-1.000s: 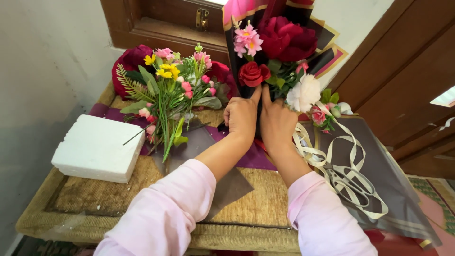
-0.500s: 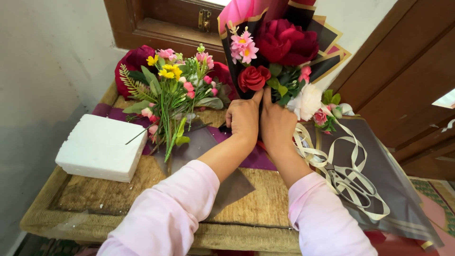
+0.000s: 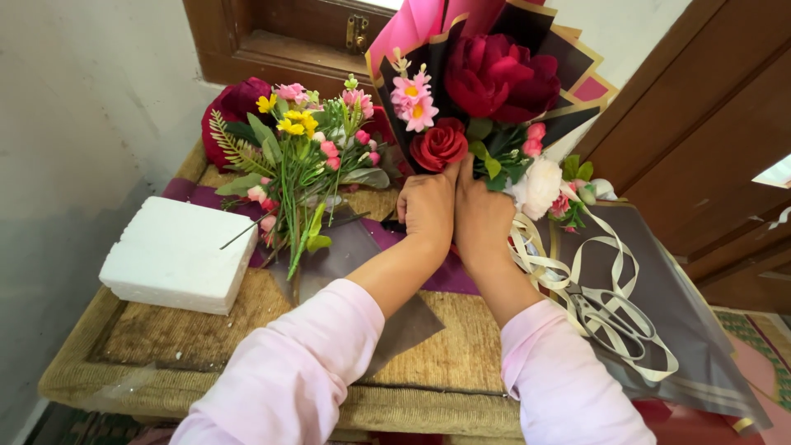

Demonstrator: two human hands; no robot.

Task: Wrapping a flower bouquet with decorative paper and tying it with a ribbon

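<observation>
Head-camera view showed a bouquet of dark red, pink and white flowers wrapped in black and pink paper (image 3: 494,91), held upright above the far edge of the table, in front of a brown wooden window frame (image 3: 280,41). Both hands were closed around its lower wrapped stem: the left hand (image 3: 427,210) gripped from the left, the right hand (image 3: 482,218) from the right, and the two pressed against each other, thumbs pointing up toward a red rose. Pale pink sleeves (image 3: 305,363) covered both forearms. Just right of the hands, a cream ribbon (image 3: 577,264) lay looped over a sheet of dark grey wrapping paper (image 3: 684,330), with metal scissors (image 3: 614,317) resting on it. Left of the hands stood a loose bunch of small pink and yellow flowers with green stems (image 3: 305,156). Farther left, a white foam block (image 3: 177,255) sat on the woven straw-coloured table (image 3: 445,363).
</observation>
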